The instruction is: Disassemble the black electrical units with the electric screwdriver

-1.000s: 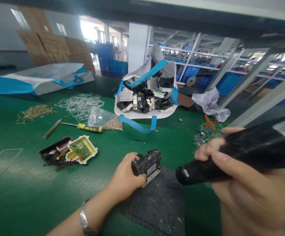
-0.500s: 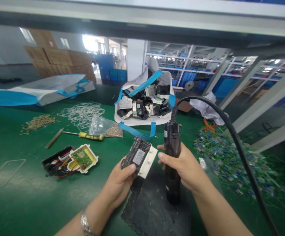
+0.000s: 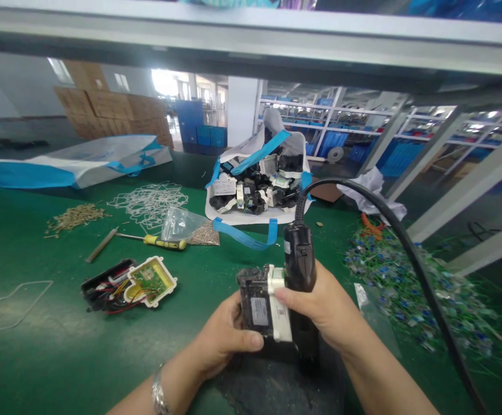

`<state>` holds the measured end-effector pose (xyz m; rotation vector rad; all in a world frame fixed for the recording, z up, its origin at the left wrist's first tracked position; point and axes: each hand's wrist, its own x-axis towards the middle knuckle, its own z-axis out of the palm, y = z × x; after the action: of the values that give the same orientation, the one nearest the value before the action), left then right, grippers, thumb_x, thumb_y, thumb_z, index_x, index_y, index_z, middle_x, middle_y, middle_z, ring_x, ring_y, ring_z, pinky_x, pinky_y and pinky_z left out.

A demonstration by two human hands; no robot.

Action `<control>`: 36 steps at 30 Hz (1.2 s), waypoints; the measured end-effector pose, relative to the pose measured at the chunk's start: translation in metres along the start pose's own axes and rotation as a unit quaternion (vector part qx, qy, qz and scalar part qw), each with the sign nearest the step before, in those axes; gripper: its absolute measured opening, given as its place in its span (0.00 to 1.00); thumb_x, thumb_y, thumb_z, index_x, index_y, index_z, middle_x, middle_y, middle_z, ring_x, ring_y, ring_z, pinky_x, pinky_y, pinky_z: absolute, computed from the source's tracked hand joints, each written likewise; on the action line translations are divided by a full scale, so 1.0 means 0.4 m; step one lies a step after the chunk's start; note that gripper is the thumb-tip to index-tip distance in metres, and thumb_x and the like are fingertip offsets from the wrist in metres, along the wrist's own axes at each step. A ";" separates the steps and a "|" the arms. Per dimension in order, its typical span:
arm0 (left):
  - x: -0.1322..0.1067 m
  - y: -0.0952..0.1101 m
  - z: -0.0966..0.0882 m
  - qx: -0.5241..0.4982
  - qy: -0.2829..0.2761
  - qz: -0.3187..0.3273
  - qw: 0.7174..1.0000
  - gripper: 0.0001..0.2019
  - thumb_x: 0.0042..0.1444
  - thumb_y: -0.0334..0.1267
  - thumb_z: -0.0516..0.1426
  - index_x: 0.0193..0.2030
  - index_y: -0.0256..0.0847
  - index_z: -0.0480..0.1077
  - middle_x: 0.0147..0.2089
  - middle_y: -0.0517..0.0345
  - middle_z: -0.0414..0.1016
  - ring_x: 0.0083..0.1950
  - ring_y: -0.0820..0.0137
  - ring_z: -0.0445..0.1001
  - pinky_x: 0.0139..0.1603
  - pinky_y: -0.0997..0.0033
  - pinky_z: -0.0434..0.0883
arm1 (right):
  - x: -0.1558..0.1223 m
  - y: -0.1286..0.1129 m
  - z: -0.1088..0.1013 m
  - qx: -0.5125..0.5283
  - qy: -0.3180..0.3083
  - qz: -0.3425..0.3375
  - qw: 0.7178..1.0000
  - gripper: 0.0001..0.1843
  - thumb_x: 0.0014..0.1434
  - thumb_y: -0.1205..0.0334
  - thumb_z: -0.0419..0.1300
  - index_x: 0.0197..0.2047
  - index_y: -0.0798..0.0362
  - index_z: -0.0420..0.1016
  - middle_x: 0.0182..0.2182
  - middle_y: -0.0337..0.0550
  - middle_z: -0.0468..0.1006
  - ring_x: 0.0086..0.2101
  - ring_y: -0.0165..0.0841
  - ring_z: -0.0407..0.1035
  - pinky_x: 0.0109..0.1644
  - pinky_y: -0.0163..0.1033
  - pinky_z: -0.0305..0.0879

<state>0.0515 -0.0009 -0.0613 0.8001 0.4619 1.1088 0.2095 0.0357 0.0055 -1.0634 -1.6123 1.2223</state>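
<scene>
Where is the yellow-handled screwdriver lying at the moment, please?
The screwdriver lies on the green table, left of centre in the head view, beside the clear plastic bag and beyond the opened white case.

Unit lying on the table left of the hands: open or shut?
Open. The unit lies in two halves, with its green circuit board and red wires exposed.

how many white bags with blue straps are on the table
2: a flat bag lying at the far left, and an open bag full of black parts at centre back.
</scene>
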 end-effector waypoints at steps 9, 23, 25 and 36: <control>0.004 -0.004 -0.002 0.019 0.038 0.016 0.999 0.20 0.43 0.34 0.63 0.44 0.33 0.65 0.39 0.48 0.73 0.41 0.62 0.71 0.45 0.63 0.66 | -0.014 -0.022 0.015 -0.097 0.002 0.016 0.995 0.19 0.43 0.56 0.61 0.37 0.54 0.63 0.30 0.39 0.68 0.31 0.37 0.62 0.34 0.37 0.59; 0.007 0.016 -0.026 0.010 0.125 0.030 0.992 0.21 0.39 0.36 0.65 0.41 0.34 0.67 0.38 0.50 0.73 0.40 0.64 0.70 0.44 0.67 0.65 | -0.007 -0.018 -0.019 -0.117 0.038 -0.007 0.992 0.18 0.44 0.54 0.63 0.35 0.54 0.63 0.28 0.38 0.67 0.30 0.36 0.62 0.33 0.36 0.58; 0.008 0.025 -0.034 0.010 0.149 0.040 0.988 0.22 0.38 0.37 0.66 0.42 0.34 0.67 0.39 0.51 0.73 0.40 0.64 0.71 0.44 0.68 0.65 | -0.003 -0.014 -0.040 -0.082 0.045 -0.001 0.996 0.20 0.45 0.53 0.64 0.36 0.55 0.64 0.28 0.38 0.67 0.30 0.36 0.62 0.32 0.36 0.58; 0.011 0.029 -0.065 -0.135 0.122 -0.009 0.983 0.20 0.40 0.40 0.64 0.41 0.34 0.70 0.40 0.48 0.75 0.40 0.61 0.72 0.43 0.63 0.67 | 0.012 -0.002 -0.067 0.092 0.001 0.061 0.994 0.26 0.46 0.52 0.67 0.41 0.55 0.60 0.39 0.50 0.69 0.39 0.44 0.65 0.37 0.44 0.65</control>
<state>0.0281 0.0143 -0.0689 0.4228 0.5079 1.2286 0.2332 0.0473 0.0117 -1.0572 -1.4202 1.4215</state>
